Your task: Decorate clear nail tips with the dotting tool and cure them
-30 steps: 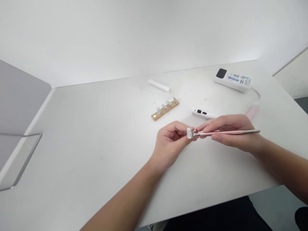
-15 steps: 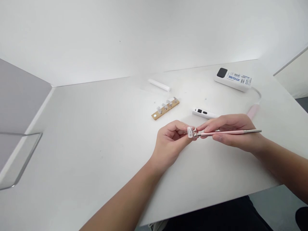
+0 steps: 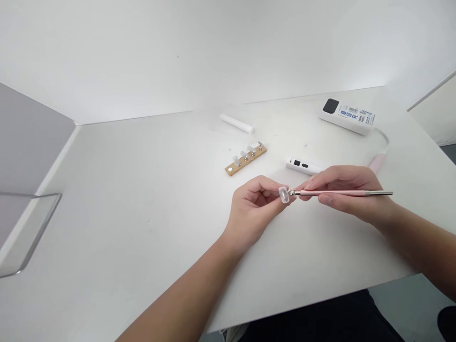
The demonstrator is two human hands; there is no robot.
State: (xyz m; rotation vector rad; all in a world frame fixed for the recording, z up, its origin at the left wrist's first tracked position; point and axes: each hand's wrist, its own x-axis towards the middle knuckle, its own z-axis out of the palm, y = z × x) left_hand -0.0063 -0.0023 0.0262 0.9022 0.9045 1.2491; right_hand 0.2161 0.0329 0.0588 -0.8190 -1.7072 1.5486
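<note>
Hands fill the lower middle of my head-camera view, their fingertips close together over a white table [image 3: 171,256]; I cannot tell whether they touch. My left hand [image 3: 251,204] pinches a small clear nail-shaped piece [image 3: 284,194] between thumb and fingers. My right hand [image 3: 351,190] is closed around a slim pink pen-like tool [image 3: 342,193], held nearly level with its tip pointing left. Between tool and piece shows a tiny metal ball [image 3: 291,192]; the tool's tip meets it, or very nearly does.

Beyond my left hand lies a wooden strip [image 3: 245,163], set at a slant. Four similar clear pieces [image 3: 244,155] stand on it in a row, each on a small metal base. At the strip's near end is a white dot [image 3: 230,169] with no piece on it.

I judge the work to be partway through: four pieces are seated, while the fifth is off the strip and being worked in my fingers. Whether any piece is finished, I cannot tell at this size.

Just beyond my right hand, partly hidden by it, lies a white device with a small dark screen [image 3: 302,165]. A white stick [image 3: 237,123] rests behind the strip.
</note>
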